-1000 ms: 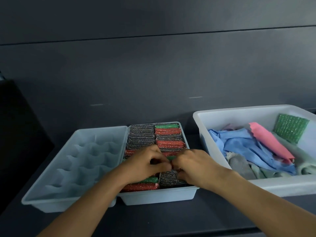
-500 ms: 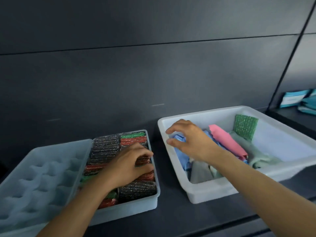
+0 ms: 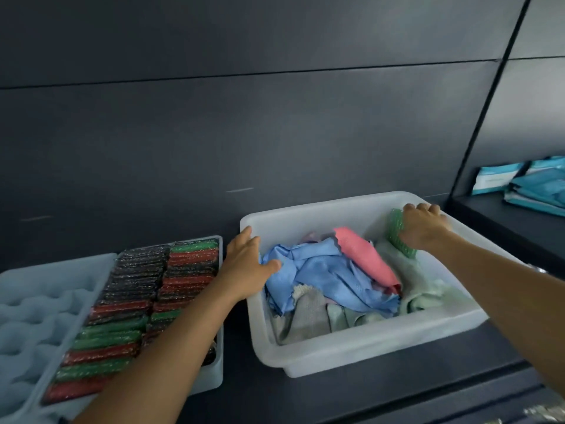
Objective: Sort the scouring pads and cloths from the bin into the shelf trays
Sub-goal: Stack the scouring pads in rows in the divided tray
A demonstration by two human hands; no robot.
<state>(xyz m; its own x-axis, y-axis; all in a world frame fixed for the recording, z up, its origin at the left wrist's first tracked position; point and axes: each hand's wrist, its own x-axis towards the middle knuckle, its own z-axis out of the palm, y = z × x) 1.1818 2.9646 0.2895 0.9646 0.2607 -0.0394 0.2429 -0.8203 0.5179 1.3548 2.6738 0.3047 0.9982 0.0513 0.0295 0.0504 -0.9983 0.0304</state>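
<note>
A white bin [image 3: 367, 350] on the dark shelf holds crumpled cloths: a blue cloth [image 3: 318, 270], a pink cloth [image 3: 363, 258] and pale green ones [image 3: 425, 286]. At the bin's far right corner my right hand [image 3: 423, 228] grips a green scouring pad [image 3: 397, 237] that stands against the wall. My left hand [image 3: 247, 264] holds the bin's left rim, thumb inside against the blue cloth. Left of the bin, a pale tray [image 3: 214, 374] is packed with rows of red, green and silver scouring pads [image 3: 134, 301].
An empty moulded tray with round hollows [image 3: 39, 316] lies at the far left beside the pad tray. Teal packets [image 3: 532, 185] lie on a separate shelf at the right. A dark wall panel stands behind everything.
My right hand moved from the bin's left side across to the green pad and took hold of it. My left hand left the pad tray and came to the bin's left rim.
</note>
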